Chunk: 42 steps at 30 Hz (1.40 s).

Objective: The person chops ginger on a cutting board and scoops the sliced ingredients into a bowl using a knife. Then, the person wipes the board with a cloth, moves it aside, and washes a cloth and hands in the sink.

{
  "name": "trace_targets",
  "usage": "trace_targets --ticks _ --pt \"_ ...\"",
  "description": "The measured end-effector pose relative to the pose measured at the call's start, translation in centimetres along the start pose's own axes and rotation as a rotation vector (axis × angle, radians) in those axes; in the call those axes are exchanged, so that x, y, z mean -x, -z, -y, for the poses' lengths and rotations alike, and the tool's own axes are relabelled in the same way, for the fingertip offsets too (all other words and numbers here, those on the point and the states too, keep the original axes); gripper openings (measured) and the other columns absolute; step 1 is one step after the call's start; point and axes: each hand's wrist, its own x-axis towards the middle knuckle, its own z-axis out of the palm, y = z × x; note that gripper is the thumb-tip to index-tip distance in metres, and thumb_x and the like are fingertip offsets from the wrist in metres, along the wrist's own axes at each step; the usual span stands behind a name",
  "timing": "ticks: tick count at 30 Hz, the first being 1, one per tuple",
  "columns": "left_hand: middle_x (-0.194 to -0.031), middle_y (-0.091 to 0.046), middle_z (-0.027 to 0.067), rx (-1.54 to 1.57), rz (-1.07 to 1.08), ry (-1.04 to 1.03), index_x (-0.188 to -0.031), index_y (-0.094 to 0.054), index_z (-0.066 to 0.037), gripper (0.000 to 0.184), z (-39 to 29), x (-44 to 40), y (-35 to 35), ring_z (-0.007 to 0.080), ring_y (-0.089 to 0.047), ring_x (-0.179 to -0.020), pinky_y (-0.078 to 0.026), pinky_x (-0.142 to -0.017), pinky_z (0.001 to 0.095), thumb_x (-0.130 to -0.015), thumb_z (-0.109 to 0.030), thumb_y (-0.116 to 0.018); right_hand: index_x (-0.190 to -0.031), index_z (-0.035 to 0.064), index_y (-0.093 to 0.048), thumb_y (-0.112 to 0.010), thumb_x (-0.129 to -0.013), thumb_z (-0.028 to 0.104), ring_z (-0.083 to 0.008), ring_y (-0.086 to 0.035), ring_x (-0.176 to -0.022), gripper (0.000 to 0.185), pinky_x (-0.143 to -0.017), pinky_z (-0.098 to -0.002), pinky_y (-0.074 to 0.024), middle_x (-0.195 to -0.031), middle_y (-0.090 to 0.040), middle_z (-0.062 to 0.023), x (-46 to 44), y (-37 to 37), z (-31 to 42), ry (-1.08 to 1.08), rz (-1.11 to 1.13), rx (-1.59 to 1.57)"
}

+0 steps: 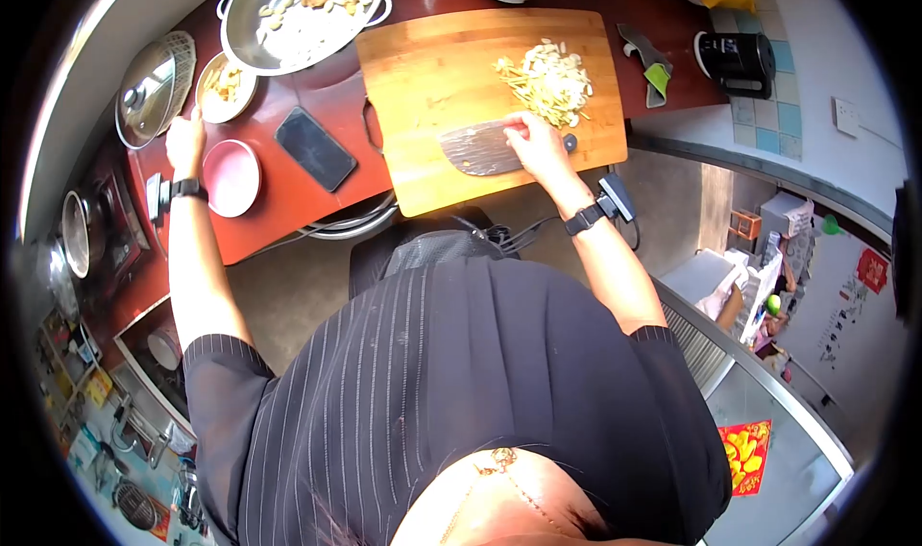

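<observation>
Wide, streaky grey knife point(478, 150) on a wooden board point(423, 80), fingers of right hand point(541, 150) holding it, pale chopped bits point(555, 85) there too, left hand point(184, 145) at bowl point(230, 115) left of board, can't tell its grip

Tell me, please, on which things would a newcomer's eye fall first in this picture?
Probably first on the large wooden cutting board in the upper middle, with a pile of pale chopped pieces toward its far right. Next might come the broad knife on the board's nearer part, with the right hand at the right end of its blade. The wide metal pot with food inside, at upper left, may also draw attention.
</observation>
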Motion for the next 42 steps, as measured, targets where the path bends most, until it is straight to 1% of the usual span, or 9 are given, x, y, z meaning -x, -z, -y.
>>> trace_targets --ticks 2,5,6,8,12,18,25,32,42 --pt "-0.108 -0.071 0.0201 0.167 -0.277 -0.145 -0.113 -0.068 -0.002 0.048 -2.2 3.8 1.5 0.0351 -0.068 -0.103 -0.053 -0.091 0.0435 -0.097 -0.046 -0.056 -0.104 0.0021 -0.065 -0.062 -0.088 0.005 -0.0267 -0.068 -0.085 0.016 -0.078 -0.0368 -0.0541 -0.094 -0.067 -0.0134 0.0 1.4 0.6 0.108 -0.034 0.129" --pt "-0.106 -0.069 0.0166 0.649 -0.07 -0.524 -0.109 -0.068 -0.01 0.017 -9.1 14.1 5.6 0.0315 -0.069 -0.094 -0.053 -0.084 0.0389 -0.095 -0.016 -0.06 -0.1 0.0038 -0.063 -0.063 -0.083 0.002 -0.0305 -0.063 -0.096 0.017 -0.084 -0.0399 -0.0509 -0.097 -0.062 -0.0129 1.3 2.7 -0.7 0.224 -0.029 0.308" --pt "-0.104 -0.069 0.0172 0.642 0.016 -0.623 -0.108 -0.069 -0.01 0.018 -13.1 19.6 9.5 0.0327 -0.068 -0.093 -0.053 -0.084 0.0391 -0.093 -0.008 -0.059 -0.1 0.0042 -0.063 -0.064 -0.081 0.002 -0.0309 -0.061 -0.099 0.019 -0.086 -0.0408 -0.0501 -0.098 -0.062 -0.0125 1.3 3.1 -1.7 0.309 -0.038 0.381" --pt "-0.097 -0.063 0.0167 0.508 0.162 -0.984 -0.107 -0.065 -0.004 0.021 -17.0 23.6 6.9 0.0343 -0.064 -0.096 -0.053 -0.084 0.0443 -0.086 -0.004 -0.061 -0.102 0.0062 -0.062 -0.065 -0.079 0.003 -0.0319 -0.058 -0.106 0.024 -0.09 -0.043 -0.0474 -0.103 -0.06 -0.0117 1.9 3.4 -2.2 0.348 -0.015 0.43" --pt "-0.112 -0.054 0.0199 0.497 0.215 -0.804 -0.122 -0.053 -0.002 0.041 -23.8 28.8 1.1 0.0403 -0.062 -0.097 -0.054 -0.08 0.0464 -0.086 -0.012 -0.069 -0.104 0.0065 -0.06 -0.066 -0.08 0.003 -0.0327 -0.057 -0.107 0.025 -0.091 -0.0436 -0.0472 -0.105 -0.058 -0.0125 2.5 3.6 -2.3 0.349 0.003 0.447" --pt "-0.109 -0.052 0.0237 0.545 0.164 -0.699 -0.113 -0.054 -0.001 0.039 -30.7 28.8 -1.2 0.0424 -0.059 -0.096 -0.052 -0.083 0.0455 -0.081 -0.012 -0.074 -0.102 0.004 -0.06 -0.066 -0.079 0.001 -0.0342 -0.057 -0.104 0.024 -0.091 -0.0439 -0.0476 -0.103 -0.058 -0.0139 2.7 3.4 -3.2 0.371 -0.006 0.352" --pt "-0.094 -0.056 0.0228 0.52 0.066 -0.837 -0.092 -0.059 0.0 0.014 -31.7 28.2 -1.9 0.0414 -0.061 -0.085 -0.051 -0.074 0.0472 -0.083 -0.01 -0.063 -0.104 0.0033 -0.06 -0.064 -0.083 0.002 -0.0343 -0.057 -0.105 0.021 -0.093 -0.043 -0.0473 -0.104 -0.059 -0.0147 3.1 3.9 -4.0 0.376 -0.016 0.323" --pt "-0.093 -0.057 0.0246 0.392 -0.025 -0.757 -0.093 -0.059 0.0 0.012 -33.5 28.5 -3.4 0.0424 -0.062 -0.078 -0.054 -0.069 0.0489 -0.081 -0.003 -0.06 -0.111 0.0052 -0.06 -0.067 -0.081 0.003 -0.0328 -0.055 -0.109 0.031 -0.096 -0.0447 -0.045 -0.109 -0.056 -0.0127 3.7 3.7 -3.6 0.419 0.012 0.397" --pt "-0.096 -0.058 0.0246 0.457 -0.017 -0.713 -0.098 -0.058 0.0 0.016 -32.6 27.7 -3.4 0.0433 -0.064 -0.08 -0.056 -0.07 0.0473 -0.083 -0.003 -0.06 -0.103 0.0036 -0.062 -0.065 -0.082 0.005 -0.0326 -0.057 -0.101 0.021 -0.089 -0.0449 -0.0457 -0.102 -0.059 -0.0128 3.7 2.6 -3.0 0.48 -0.084 0.448"
